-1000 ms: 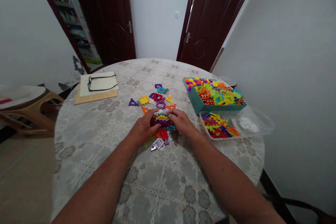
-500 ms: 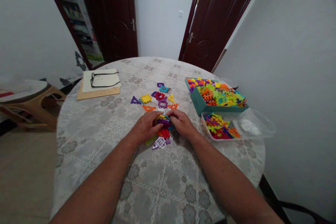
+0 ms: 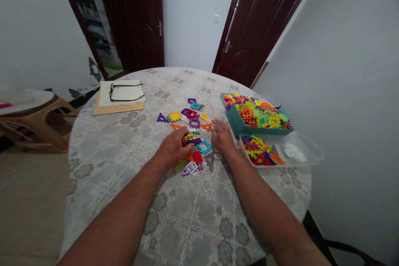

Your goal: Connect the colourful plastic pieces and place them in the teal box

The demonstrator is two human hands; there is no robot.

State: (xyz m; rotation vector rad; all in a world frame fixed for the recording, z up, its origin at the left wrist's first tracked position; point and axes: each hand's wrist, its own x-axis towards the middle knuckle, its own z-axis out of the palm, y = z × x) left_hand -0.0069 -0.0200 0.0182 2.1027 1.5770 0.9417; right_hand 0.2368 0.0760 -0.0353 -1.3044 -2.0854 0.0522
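My left hand (image 3: 175, 146) is closed around a small built-up stack of interlocking plastic pieces (image 3: 193, 138) in yellow, teal and purple. My right hand (image 3: 222, 136) is off the stack, low over the table just right of an orange triangle piece (image 3: 206, 126). Its fingers are bent together; whatever is between them, if anything, is hidden. Close to the stack lie a blue square frame piece (image 3: 204, 146), a red piece (image 3: 197, 157), grey pieces (image 3: 210, 160) and a white lattice piece (image 3: 191, 168). Beyond the hands are a yellow square (image 3: 175, 116) and a red frame piece (image 3: 190, 113).
On the right stand a green box (image 3: 238, 124) heaped with coloured pieces and a clear plastic tub (image 3: 264, 166) holding more. Eyeglasses (image 3: 126, 100) rest on papers (image 3: 104, 95) at the left. A patterned cloth (image 3: 187, 224) covers the round table.
My right hand has let go of the stack and moved right, uncovering the blue and grey pieces. My left hand still holds the stack. The view has shifted slightly.
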